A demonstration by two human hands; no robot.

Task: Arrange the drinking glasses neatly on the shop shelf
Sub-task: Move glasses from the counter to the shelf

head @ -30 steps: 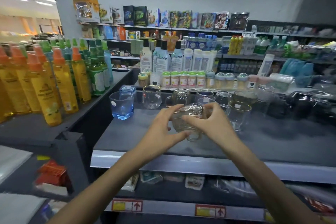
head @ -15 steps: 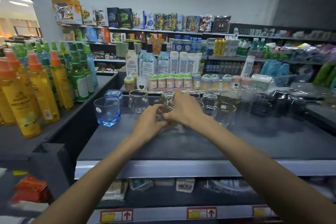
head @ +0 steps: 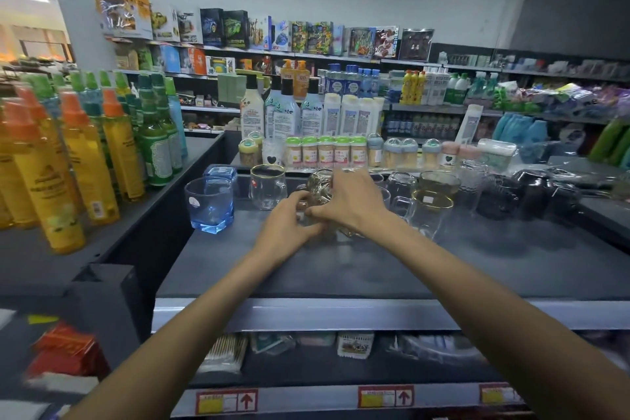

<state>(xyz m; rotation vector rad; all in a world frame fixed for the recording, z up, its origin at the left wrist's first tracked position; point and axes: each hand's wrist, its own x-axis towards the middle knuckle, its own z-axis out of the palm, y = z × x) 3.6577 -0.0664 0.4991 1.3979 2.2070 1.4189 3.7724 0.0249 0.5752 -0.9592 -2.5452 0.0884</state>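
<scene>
A: Drinking glasses (head: 431, 211) stand along the rear edge of the shelf (head: 341, 314). Status of the step?

B: Placement. Left hand (head: 289, 232) and right hand (head: 351, 204) are both curled around one patterned glass (head: 318, 187), held at shelf level mid-row, beside the gold-rimmed mug (head: 267, 186).

A: Next move?

B: Probably seat the base flat, align it with the neighbours, then loosen both hands without knocking them.

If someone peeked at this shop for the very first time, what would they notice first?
Probably the two hands, left hand and right hand, meeting around a clear glass in the middle of the dark shelf. Next, the bright yellow bottles crowding the left side, and the blue glass standing at the shelf's left end.
</scene>
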